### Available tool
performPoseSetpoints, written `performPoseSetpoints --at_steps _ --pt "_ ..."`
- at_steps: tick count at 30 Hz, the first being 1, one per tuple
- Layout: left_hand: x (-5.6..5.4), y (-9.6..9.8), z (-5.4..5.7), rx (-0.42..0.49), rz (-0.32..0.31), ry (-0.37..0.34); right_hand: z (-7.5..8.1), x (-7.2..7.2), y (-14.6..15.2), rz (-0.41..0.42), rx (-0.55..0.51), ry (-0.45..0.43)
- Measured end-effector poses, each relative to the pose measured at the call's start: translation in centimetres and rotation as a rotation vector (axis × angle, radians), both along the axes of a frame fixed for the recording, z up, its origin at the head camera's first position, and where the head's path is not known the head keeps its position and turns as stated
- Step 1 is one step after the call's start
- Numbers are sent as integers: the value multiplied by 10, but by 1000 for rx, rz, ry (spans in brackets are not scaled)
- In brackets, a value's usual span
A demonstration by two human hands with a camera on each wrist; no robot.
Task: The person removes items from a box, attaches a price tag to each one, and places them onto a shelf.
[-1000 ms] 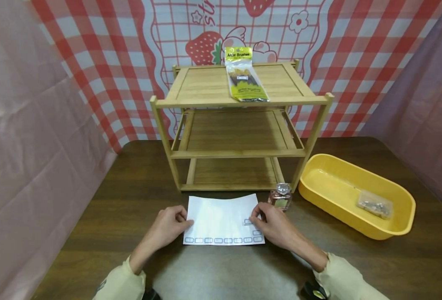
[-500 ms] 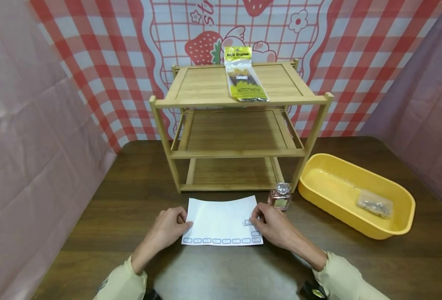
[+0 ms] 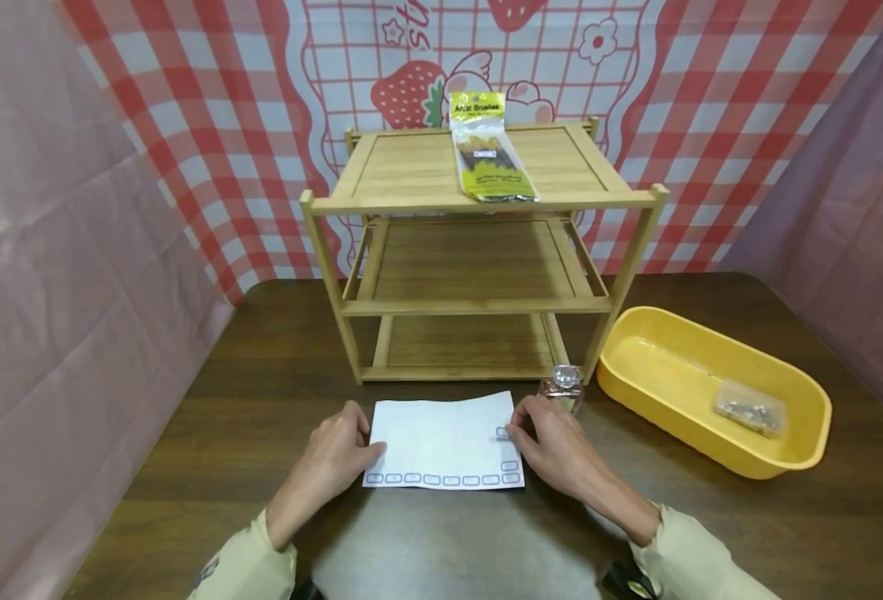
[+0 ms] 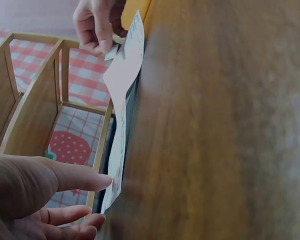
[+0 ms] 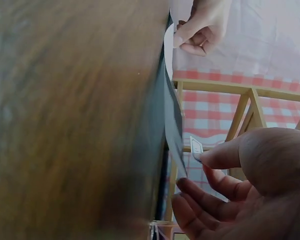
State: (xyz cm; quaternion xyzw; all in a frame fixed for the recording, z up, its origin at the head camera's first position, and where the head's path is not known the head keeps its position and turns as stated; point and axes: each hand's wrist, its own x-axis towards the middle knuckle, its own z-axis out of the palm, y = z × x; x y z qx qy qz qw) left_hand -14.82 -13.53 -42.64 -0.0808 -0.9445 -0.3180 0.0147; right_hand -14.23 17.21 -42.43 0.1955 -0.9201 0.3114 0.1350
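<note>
The left hand (image 3: 329,454) is held partly closed; by its thumb and fingers, the left edge of a rectangular white paper sheet (image 3: 441,437) is pinched. By the right hand (image 3: 557,442), a small white label with a dark printed frame (image 5: 196,148) is pinched between thumb and index finger. The remaining right fingers are curled loosely; in the right wrist view they are seen close to the sheet's edge, and contact cannot be confirmed.

Compared with the frame half a second earlier, the right hand is found shifted slightly away from the person, and the label is displaced with it toward the sheet's right edge. The pink glass bottle with a faceted clear stopper (image 3: 564,380) is now more covered by that hand. The left hand is little changed.

The sheet is located at the near side of the dark brown wooden table (image 3: 246,433), in front of the three-tier light wooden shelf (image 3: 411,167). Its long axis is directed left to right, roughly parallel to the shelf front. A row of framed labels is carried along the edge nearest the person, with one more above the row's right end. The sheet is bowed, its right end being raised in the left wrist view.
</note>
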Motion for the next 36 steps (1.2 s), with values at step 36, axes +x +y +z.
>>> performPoseSetpoints --at_steps 36 --pt "2 89 16 270 -501 450 6 9 -2 293 -214 168"
